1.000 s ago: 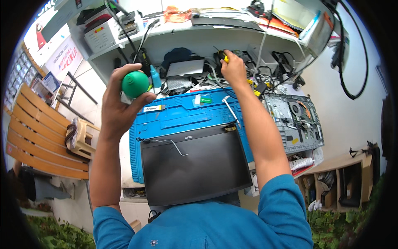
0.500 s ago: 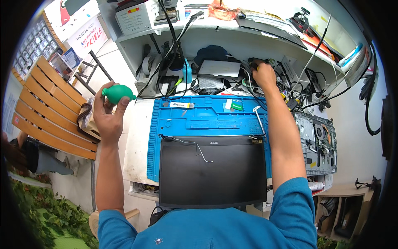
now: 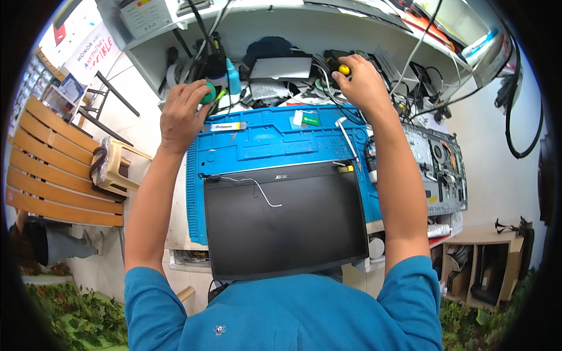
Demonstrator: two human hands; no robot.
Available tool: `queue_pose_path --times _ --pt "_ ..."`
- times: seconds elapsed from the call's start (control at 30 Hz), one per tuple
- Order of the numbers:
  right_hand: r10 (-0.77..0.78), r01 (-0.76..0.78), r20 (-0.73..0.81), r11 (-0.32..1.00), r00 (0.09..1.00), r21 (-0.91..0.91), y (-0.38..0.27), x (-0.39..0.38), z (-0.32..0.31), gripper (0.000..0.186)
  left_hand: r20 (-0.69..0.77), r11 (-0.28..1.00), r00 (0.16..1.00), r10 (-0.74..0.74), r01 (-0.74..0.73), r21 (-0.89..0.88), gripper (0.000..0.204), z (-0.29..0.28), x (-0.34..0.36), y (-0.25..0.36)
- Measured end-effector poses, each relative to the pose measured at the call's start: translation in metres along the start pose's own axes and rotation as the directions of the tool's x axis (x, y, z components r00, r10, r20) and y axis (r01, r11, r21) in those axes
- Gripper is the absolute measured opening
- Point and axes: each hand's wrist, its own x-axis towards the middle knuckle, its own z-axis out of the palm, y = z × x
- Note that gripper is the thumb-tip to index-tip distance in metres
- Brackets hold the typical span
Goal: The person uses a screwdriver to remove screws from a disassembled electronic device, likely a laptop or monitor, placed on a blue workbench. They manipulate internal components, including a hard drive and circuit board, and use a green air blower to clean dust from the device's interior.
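Note:
My left hand (image 3: 180, 117) is closed around a green rubber blower bulb (image 3: 209, 93) above the far left corner of the blue work mat (image 3: 257, 151). Over the cluttered back of the bench, my right hand (image 3: 364, 86) grips a tool with a round yellow end (image 3: 343, 69); its other end is hidden. Between my forearms lies a dark laptop screen (image 3: 287, 222), partly on the mat and reaching to the bench's near edge. A thin white cable (image 3: 257, 186) trails from its top left corner across the panel.
An opened laptop base with a fan (image 3: 440, 155) lies right of the mat. A blue bottle (image 3: 233, 79), tangled cables and a silver box (image 3: 281, 68) crowd the back under a white shelf (image 3: 187, 22). A wooden slatted bench (image 3: 58, 167) and a plastic stool (image 3: 120, 167) stand at left.
My left hand has brought the green bulb right and farther in over the bench. My right hand has shifted, now showing the tool's yellow end. The head view has moved.

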Motion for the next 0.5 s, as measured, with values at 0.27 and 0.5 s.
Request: queue_pose_path --times 0.27,0.5 --pt "0.049 -0.044 -0.005 0.942 0.999 0.334 -0.06 -0.152 -0.101 0.031 0.195 0.985 0.979 0.063 -0.093 0.147 0.039 0.046 -0.006 -0.03" --pt "0.173 -0.165 0.005 0.932 0.985 0.322 -0.053 -0.259 -0.139 0.025 0.274 0.992 0.962 -0.016 -0.02 0.125 0.024 0.055 -0.021 -0.043"
